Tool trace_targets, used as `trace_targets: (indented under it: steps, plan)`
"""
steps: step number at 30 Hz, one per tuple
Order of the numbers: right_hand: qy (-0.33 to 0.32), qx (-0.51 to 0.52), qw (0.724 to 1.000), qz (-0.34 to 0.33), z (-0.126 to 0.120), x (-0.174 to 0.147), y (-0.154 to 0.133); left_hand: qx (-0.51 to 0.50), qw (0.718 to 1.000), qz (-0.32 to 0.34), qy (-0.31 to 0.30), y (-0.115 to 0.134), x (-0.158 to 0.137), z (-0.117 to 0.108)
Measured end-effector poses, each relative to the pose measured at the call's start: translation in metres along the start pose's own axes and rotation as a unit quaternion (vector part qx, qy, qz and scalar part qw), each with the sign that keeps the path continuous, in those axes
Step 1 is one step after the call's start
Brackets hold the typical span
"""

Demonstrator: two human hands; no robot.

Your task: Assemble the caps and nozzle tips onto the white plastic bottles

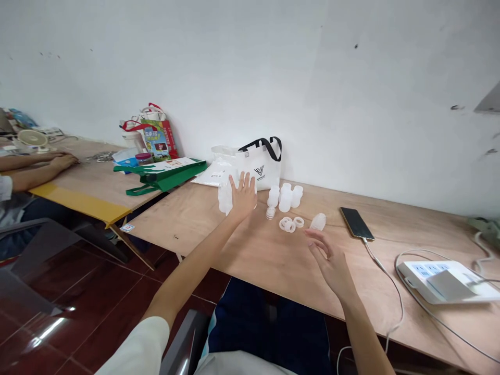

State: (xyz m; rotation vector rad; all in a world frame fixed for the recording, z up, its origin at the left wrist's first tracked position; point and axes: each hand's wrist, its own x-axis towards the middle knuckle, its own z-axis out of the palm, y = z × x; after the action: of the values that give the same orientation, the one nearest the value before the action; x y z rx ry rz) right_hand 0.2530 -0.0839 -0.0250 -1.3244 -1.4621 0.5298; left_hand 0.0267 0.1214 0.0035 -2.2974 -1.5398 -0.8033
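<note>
My left hand reaches over a group of white translucent plastic pieces, its fingers spread and its palm down. Whether it presses on them I cannot tell. My right hand hovers above the table with fingers loosely bent and apart, nothing visible between them. Just beyond its fingertips lies a translucent plastic piece, cup-like in shape. Between the hands are several loose white rings and a small stack of rings. Behind them stand several stacked white plastic pieces.
A white tote bag and a white plastic bag rest against the wall. Rightward, a phone charges by cable near a white power strip. A green bag lies leftward; another person's arms rest on the neighbouring table.
</note>
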Motion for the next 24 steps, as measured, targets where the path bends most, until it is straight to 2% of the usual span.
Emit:
trace_targets:
  steps: [5, 11, 14, 18, 19, 21, 24]
  plan:
    - [0.004, -0.032, 0.999, 0.010, -0.003, 0.000, -0.006, -0.008, 1.000, -0.004, -0.001, 0.002, -0.003, 0.000]
    - [0.008, -0.044, 0.999, 0.014, -0.004, 0.001, -0.008, -0.002, 0.999, 0.034, -0.005, 0.012, -0.013, -0.012]
    - [0.012, -0.043, 0.999, 0.017, -0.005, 0.001, -0.008, -0.004, 0.999, 0.033, -0.011, 0.020, -0.024, -0.030]
    - [0.010, -0.042, 0.999, 0.016, -0.002, -0.002, -0.009, -0.104, 0.993, -0.038, 0.037, 0.034, -0.055, -0.071]
    - [0.006, -0.040, 0.999, 0.011, 0.000, -0.003, -0.011, -0.160, 0.984, -0.061, 0.041, 0.039, -0.064, -0.081]
    - [-0.013, -0.036, 0.999, -0.007, 0.006, -0.007, -0.017, -0.303, 0.949, -0.084, 0.002, 0.050, -0.081, -0.095]
    - [-0.069, -0.038, 0.997, -0.013, 0.016, -0.012, -0.029, -0.502, 0.855, -0.080, -0.106, 0.070, -0.106, -0.103]
